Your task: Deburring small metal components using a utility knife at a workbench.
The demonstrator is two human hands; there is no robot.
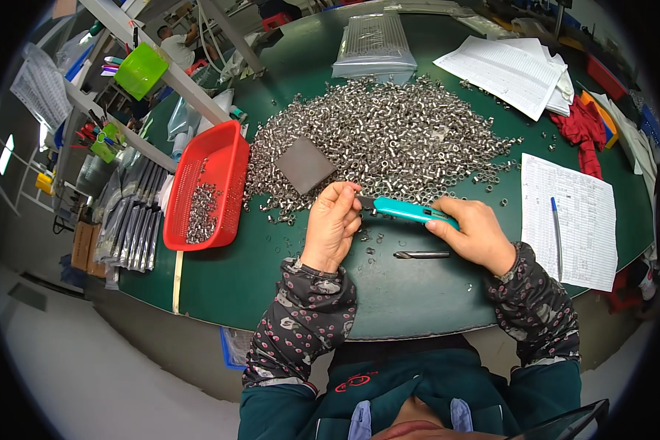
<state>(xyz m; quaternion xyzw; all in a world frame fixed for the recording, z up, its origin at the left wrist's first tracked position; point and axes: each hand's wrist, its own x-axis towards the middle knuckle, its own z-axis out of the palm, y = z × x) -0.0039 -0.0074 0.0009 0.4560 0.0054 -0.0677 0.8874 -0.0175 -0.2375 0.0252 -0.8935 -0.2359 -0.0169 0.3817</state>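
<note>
My right hand [476,231] is closed round the handle of a teal utility knife [407,210], its blade end pointing left. My left hand [333,226] is pinched at the knife's tip; whatever small piece sits between the fingertips is mostly hidden by them. Just beyond both hands spreads a large heap of small shiny metal rings [403,139]. A dark grey square block [305,165] lies on the heap's near left side. Below the knife, a drill bit [421,254] rests on the green table [322,293] near a few loose rings.
To the left stands a red perforated basket [230,213] with some rings inside. A printed sheet [583,242] with a blue pen [556,231] lies at right. More papers [506,70] and a clear plastic package [374,44] are at the back. Metal shelf posts [165,70] rise at left.
</note>
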